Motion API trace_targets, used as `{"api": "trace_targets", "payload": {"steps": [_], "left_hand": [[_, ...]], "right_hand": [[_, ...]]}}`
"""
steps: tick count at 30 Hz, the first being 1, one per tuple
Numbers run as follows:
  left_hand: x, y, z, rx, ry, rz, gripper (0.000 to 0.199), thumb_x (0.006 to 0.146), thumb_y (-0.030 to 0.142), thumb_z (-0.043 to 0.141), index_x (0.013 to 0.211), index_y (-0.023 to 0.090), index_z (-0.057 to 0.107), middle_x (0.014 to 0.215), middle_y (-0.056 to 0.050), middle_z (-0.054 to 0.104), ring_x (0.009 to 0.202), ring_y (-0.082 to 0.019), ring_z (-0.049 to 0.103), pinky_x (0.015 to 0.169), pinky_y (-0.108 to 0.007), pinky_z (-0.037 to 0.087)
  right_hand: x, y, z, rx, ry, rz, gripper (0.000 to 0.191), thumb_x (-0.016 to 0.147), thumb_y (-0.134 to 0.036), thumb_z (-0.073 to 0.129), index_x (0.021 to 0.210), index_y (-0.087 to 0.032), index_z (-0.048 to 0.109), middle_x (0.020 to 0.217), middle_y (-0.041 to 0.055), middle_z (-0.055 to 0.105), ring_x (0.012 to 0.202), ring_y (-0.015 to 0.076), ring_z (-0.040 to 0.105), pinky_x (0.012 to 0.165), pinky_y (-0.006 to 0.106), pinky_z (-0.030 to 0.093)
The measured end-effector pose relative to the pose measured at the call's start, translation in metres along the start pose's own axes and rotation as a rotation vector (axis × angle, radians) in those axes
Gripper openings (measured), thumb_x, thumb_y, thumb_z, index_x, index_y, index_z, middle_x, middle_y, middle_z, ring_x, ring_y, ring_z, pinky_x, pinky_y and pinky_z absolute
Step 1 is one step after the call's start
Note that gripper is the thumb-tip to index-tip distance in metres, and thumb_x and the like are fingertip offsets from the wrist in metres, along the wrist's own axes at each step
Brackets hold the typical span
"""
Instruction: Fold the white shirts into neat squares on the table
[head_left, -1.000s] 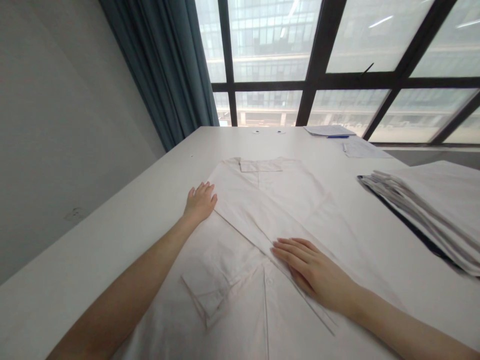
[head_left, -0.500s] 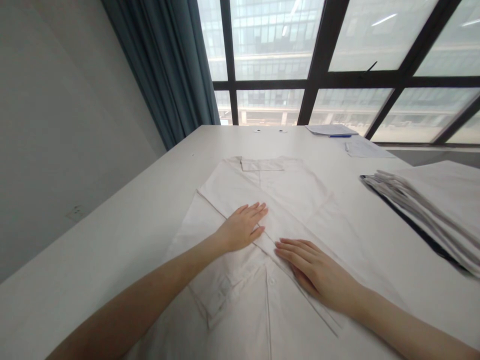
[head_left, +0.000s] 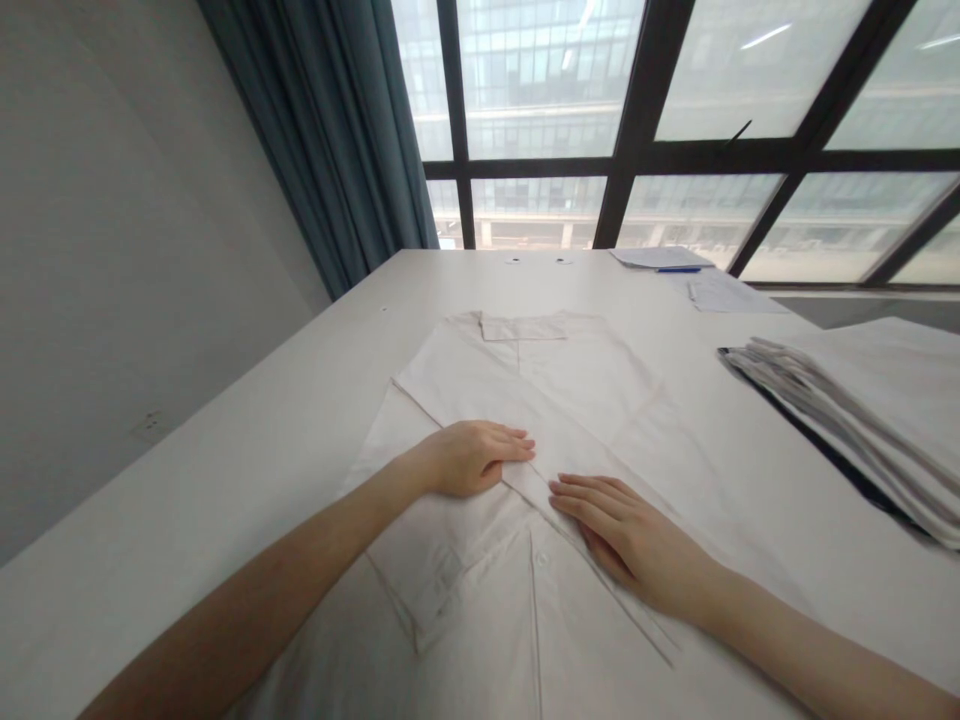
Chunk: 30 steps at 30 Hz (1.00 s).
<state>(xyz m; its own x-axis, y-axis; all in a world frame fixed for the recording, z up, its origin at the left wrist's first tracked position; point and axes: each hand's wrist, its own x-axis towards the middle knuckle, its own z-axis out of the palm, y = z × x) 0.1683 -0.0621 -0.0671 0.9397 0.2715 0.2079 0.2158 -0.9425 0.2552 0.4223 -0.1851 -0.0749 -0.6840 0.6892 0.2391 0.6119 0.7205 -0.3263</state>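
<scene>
A white shirt [head_left: 450, 365] lies spread on the white table, its collar [head_left: 523, 328] at the far end. One sleeve lies folded diagonally across the body, and a button [head_left: 541, 560] shows on the front placket below it. My left hand [head_left: 474, 458] rests on the folded sleeve near the shirt's middle, its fingers stretched to the right and its thumb partly tucked from sight. To the right, my right hand [head_left: 626, 535] lies palm down on the cloth, fingers extended and close together. A small gap separates the fingertips of both hands.
A stack of folded white cloth [head_left: 877, 400] lies on a dark flat item at the table's right. Papers [head_left: 660, 257] and a blue pen [head_left: 679, 269] lie at the far right corner. A blue curtain [head_left: 337, 140] and windows stand behind the table [head_left: 315, 400].
My left hand has drawn slightly back toward me, and its spread fingers have come together with the wrist arched. My right hand and the shirt look nearly unchanged.
</scene>
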Motion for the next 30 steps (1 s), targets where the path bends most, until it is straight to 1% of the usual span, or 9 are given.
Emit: {"api": "trace_targets", "payload": {"steps": [3, 6, 10, 12, 15, 20, 24, 28, 30], "left_hand": [[-0.003, 0.008, -0.003, 0.073, -0.049, -0.029, 0.043, 0.089, 0.013, 0.046, 0.131, 0.016, 0.056, 0.135, -0.006, 0.059, 0.128, -0.018, 0.052, 0.11, -0.032, 0.04], [-0.009, 0.019, 0.0, 0.136, -0.067, -0.089, 0.043, 0.095, 0.024, 0.045, 0.137, 0.016, 0.049, 0.142, -0.007, 0.051, 0.133, -0.02, 0.047, 0.112, -0.036, 0.036], [-0.016, 0.028, 0.009, 0.187, -0.044, -0.177, 0.045, 0.098, 0.03, 0.043, 0.141, 0.016, 0.044, 0.148, -0.009, 0.043, 0.137, -0.02, 0.04, 0.113, -0.038, 0.033], [-0.018, 0.03, 0.012, 0.202, -0.031, -0.219, 0.045, 0.099, 0.032, 0.04, 0.14, 0.016, 0.045, 0.148, -0.01, 0.043, 0.138, -0.02, 0.04, 0.113, -0.039, 0.034], [-0.019, 0.029, 0.014, 0.221, 0.01, -0.279, 0.042, 0.1, 0.033, 0.038, 0.137, 0.018, 0.049, 0.147, -0.01, 0.046, 0.136, -0.02, 0.043, 0.111, -0.042, 0.035], [-0.02, 0.026, 0.016, 0.23, 0.093, -0.322, 0.039, 0.099, 0.029, 0.039, 0.133, 0.017, 0.052, 0.142, -0.009, 0.052, 0.132, -0.02, 0.048, 0.108, -0.042, 0.04], [-0.022, 0.024, 0.02, 0.22, 0.184, -0.318, 0.036, 0.096, 0.023, 0.042, 0.128, 0.014, 0.055, 0.135, -0.012, 0.058, 0.127, -0.021, 0.052, 0.106, -0.04, 0.044], [-0.023, 0.023, 0.022, 0.209, 0.29, -0.354, 0.032, 0.093, 0.017, 0.045, 0.121, 0.013, 0.058, 0.123, -0.013, 0.063, 0.117, -0.021, 0.059, 0.101, -0.038, 0.05], [-0.023, 0.023, 0.022, 0.199, 0.327, -0.341, 0.028, 0.091, 0.013, 0.044, 0.114, 0.014, 0.061, 0.116, -0.011, 0.066, 0.111, -0.02, 0.062, 0.098, -0.036, 0.052]], "right_hand": [[0.0, 0.0, 0.0, 0.013, 0.006, 0.003, 0.046, 0.09, -0.009, 0.043, 0.135, -0.017, 0.049, 0.135, 0.0116, 0.058, 0.131, 0.0211, 0.046, 0.108, 0.042, 0.041], [0.0, 0.001, 0.001, 0.017, -0.006, 0.013, 0.045, 0.091, -0.009, 0.043, 0.135, -0.017, 0.049, 0.136, 0.0111, 0.057, 0.131, 0.0208, 0.046, 0.109, 0.042, 0.04], [0.0, 0.001, 0.001, 0.018, -0.021, 0.02, 0.046, 0.091, -0.009, 0.043, 0.136, -0.017, 0.048, 0.138, 0.0109, 0.055, 0.132, 0.0206, 0.044, 0.109, 0.042, 0.039], [0.0, 0.001, 0.002, 0.016, -0.022, 0.021, 0.046, 0.091, -0.008, 0.043, 0.135, -0.017, 0.048, 0.138, 0.0111, 0.055, 0.133, 0.0205, 0.044, 0.11, 0.042, 0.038], [0.0, 0.001, 0.002, 0.012, -0.024, 0.023, 0.045, 0.09, -0.008, 0.043, 0.134, -0.016, 0.049, 0.137, 0.0117, 0.056, 0.133, 0.0202, 0.043, 0.11, 0.041, 0.038], [0.0, 0.001, 0.001, 0.008, -0.019, 0.017, 0.043, 0.091, -0.009, 0.043, 0.133, -0.016, 0.05, 0.137, 0.0117, 0.056, 0.132, 0.0195, 0.044, 0.11, 0.039, 0.039], [-0.001, 0.001, 0.0, 0.017, 0.0, 0.012, 0.045, 0.09, -0.009, 0.044, 0.133, -0.017, 0.051, 0.136, 0.0114, 0.057, 0.131, 0.0197, 0.046, 0.109, 0.04, 0.04], [-0.001, 0.001, 0.001, -0.001, 0.031, 0.026, 0.047, 0.09, -0.01, 0.043, 0.136, -0.018, 0.049, 0.139, 0.0108, 0.054, 0.131, 0.0196, 0.045, 0.108, 0.04, 0.041], [-0.001, 0.001, 0.002, -0.023, 0.063, 0.059, 0.049, 0.09, -0.011, 0.043, 0.138, -0.018, 0.046, 0.14, 0.0109, 0.053, 0.133, 0.0198, 0.044, 0.108, 0.041, 0.041]]}}
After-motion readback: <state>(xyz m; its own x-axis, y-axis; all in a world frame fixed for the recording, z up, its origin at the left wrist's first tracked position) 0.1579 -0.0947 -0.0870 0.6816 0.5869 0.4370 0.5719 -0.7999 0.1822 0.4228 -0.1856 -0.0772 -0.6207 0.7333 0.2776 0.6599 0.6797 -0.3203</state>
